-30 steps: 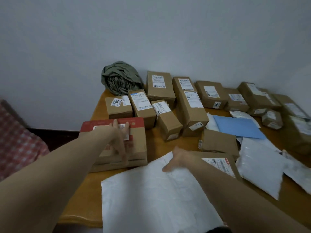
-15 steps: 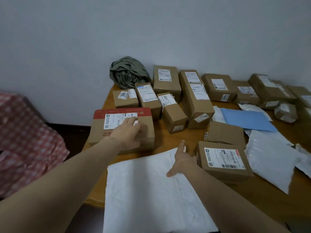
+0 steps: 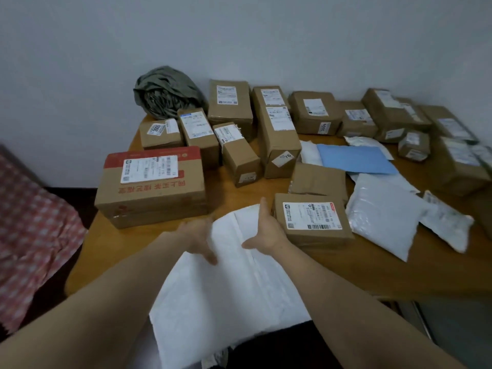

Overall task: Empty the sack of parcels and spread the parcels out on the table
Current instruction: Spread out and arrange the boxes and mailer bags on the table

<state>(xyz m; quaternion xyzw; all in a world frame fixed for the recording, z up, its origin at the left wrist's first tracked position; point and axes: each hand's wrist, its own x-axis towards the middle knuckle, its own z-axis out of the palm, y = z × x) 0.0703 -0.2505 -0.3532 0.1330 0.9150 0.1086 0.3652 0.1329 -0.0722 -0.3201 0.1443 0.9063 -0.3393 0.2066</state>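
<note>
The white sack (image 3: 226, 288) lies flat on the wooden surface (image 3: 119, 251), its near end hanging over the edge and cut off by the bottom of the frame. Both hands rest on the sack's far end. The left hand (image 3: 198, 241) lies at its left border with the thumb spread away from the fingers, holding nothing that shows, though blur hides its fingertips. The right hand (image 3: 266, 230) lies flat with straight fingers, and its outer side is against a labelled brown box (image 3: 311, 222) just right of the sack. Just beyond the sack's left corner stands a red-topped carton (image 3: 151, 182). Right of the sack, past the brown box, lies a white poly mailer (image 3: 383, 217). Farther beyond the sack, brown parcels (image 3: 314, 113) line the wall beside a crumpled green bag (image 3: 167, 91); their labels are unreadable.
</note>
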